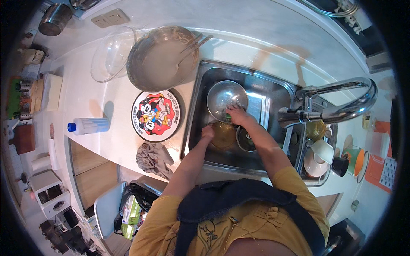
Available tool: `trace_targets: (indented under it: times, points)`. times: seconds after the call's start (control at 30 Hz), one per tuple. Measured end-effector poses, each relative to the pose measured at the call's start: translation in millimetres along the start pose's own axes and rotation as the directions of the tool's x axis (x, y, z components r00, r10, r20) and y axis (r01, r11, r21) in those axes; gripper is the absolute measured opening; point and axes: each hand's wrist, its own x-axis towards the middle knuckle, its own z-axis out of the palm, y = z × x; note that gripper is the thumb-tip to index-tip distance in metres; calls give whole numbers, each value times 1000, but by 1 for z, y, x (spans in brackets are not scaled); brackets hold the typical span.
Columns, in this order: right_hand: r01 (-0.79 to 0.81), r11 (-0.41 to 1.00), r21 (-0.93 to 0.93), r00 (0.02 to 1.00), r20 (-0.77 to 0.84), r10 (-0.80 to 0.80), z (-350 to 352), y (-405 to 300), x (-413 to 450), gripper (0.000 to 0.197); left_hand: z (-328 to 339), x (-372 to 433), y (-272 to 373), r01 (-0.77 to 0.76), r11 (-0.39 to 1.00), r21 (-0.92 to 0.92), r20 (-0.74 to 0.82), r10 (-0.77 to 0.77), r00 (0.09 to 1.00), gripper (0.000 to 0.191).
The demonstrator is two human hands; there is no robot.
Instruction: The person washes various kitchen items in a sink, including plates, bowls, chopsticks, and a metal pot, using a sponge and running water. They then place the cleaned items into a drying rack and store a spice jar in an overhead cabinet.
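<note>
In the left part of the stainless-steel sink [224, 162], my left hand [208, 132] grips the left rim of an amber glass bowl [223, 137]; its fingertips are hidden. My right hand [237, 114] presses down at the near edge of a round, shiny bowl [225, 94], which looks like metal or clear glass. A bit of green, likely a scrubbing pad [228, 116], shows beneath its fingers. Partly under my right forearm lies a dark round pan or bowl [245, 142]. The chrome faucet [344, 96] arches over the sink's right side.
Left of the sink stand a large wok [157, 64] with cloudy liquid and utensils, a clear glass bowl [110, 56], a round cartoon-printed mat or lid [156, 116], a crumpled cloth [153, 160] and a blue-capped bottle [91, 126]. White bowls [315, 163] fill the right basin. An open bin [110, 208] is below.
</note>
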Motion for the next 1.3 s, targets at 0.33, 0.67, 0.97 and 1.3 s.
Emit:
trace_targets:
  times: [0.33, 0.67, 0.97, 1.3]
  points:
    - [-21, 989, 146, 933, -353, 72, 10, -6, -16, 34, -75, -111, 55, -303, 909, -287, -400, 174, 900, 37]
    - [-129, -18, 991, 829, 118, 546, -17, -32, -20, 8, -149, -164, 10, -174, -636, -752, -60, -196, 979, 58]
    - [36, -175, 984, 890, 48, 454, -37, -44, -42, 9, -145, -171, -17, -286, -466, -837, -119, -355, 927, 37]
    - [-1, 341, 940, 868, -168, 466, -50, -74, -48, 21, -172, -180, -49, -458, -235, -857, -342, -407, 847, 28]
